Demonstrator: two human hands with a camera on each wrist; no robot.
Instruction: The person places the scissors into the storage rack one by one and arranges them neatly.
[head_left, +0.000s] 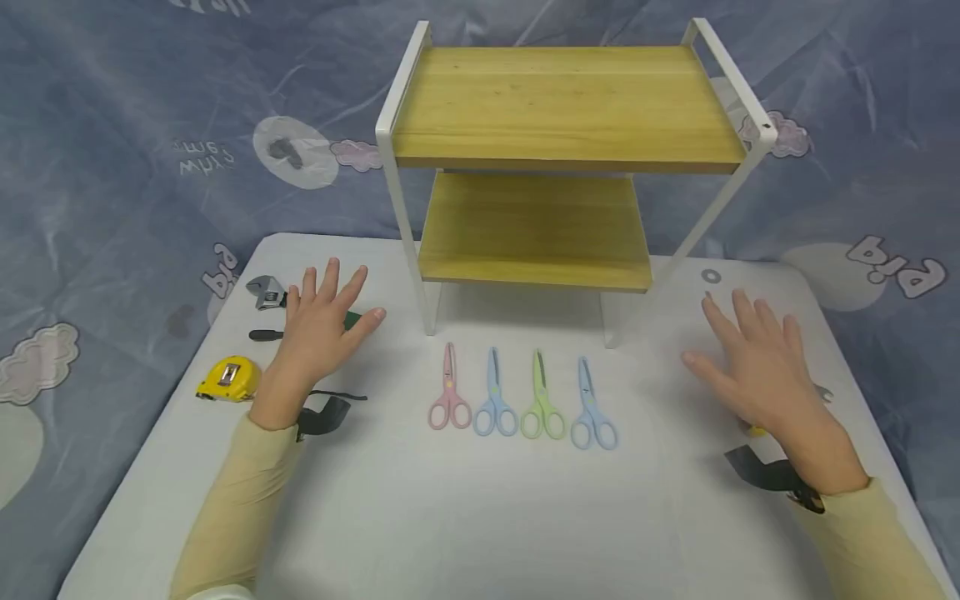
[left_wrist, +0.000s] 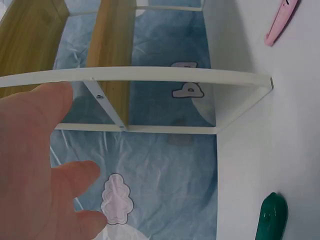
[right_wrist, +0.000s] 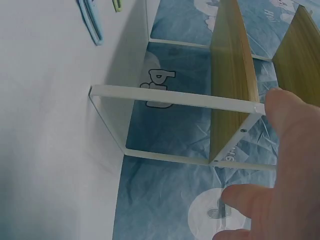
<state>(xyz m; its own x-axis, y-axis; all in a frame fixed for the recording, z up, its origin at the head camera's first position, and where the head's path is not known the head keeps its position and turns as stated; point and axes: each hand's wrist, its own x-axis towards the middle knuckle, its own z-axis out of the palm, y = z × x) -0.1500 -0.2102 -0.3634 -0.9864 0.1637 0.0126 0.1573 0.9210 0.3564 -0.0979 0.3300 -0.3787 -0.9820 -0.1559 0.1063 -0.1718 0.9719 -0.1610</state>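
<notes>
— What do your hands have?

— Nothing. My left hand (head_left: 324, 323) and right hand (head_left: 756, 367) hover flat, fingers spread, either side of four scissors (head_left: 522, 398) lined up, handles toward me, before the shelf (head_left: 562, 158), probably for easy picking.

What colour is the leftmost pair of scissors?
Pink scissors, clearest in the head view.

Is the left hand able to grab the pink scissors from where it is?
Probably yes. The left hand lies open on the table, and only bare tabletop lies between it and the pink scissors.
</notes>
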